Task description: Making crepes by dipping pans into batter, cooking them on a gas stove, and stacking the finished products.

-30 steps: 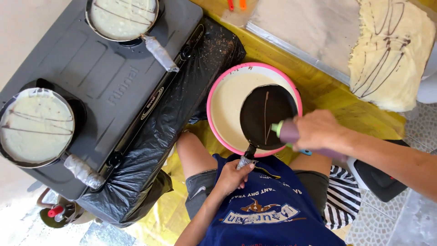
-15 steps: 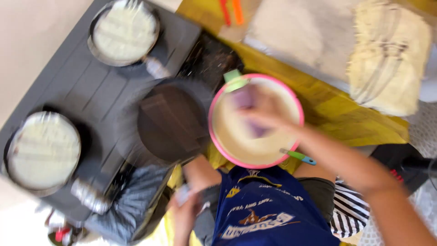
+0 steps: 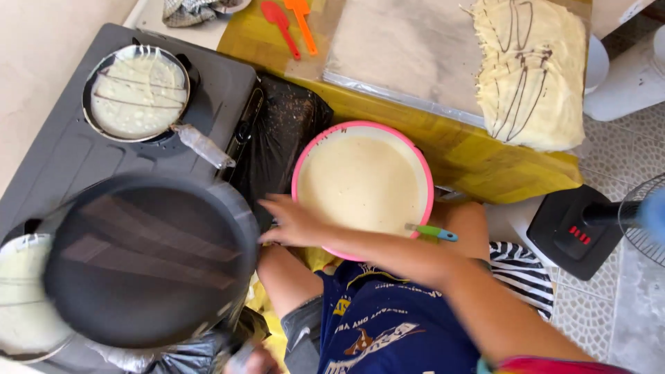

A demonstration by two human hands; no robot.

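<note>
The pink-rimmed bowl [image 3: 362, 187] holds smooth pale batter, with a green-handled utensil [image 3: 431, 231] resting on its near rim. Left of the bowl, a dark empty pan [image 3: 149, 260] hangs above the grey stove [image 3: 62, 156], its face streaked with faint stripes; its handle runs down toward the left hand [image 3: 249, 360], whose grip closes on it at the frame's bottom edge. Beyond the pan, a small pan [image 3: 138, 93] carries pale crepe with dark lines. The right hand [image 3: 294, 220], fingers spread and holding nothing, touches the bowl's left rim.
</note>
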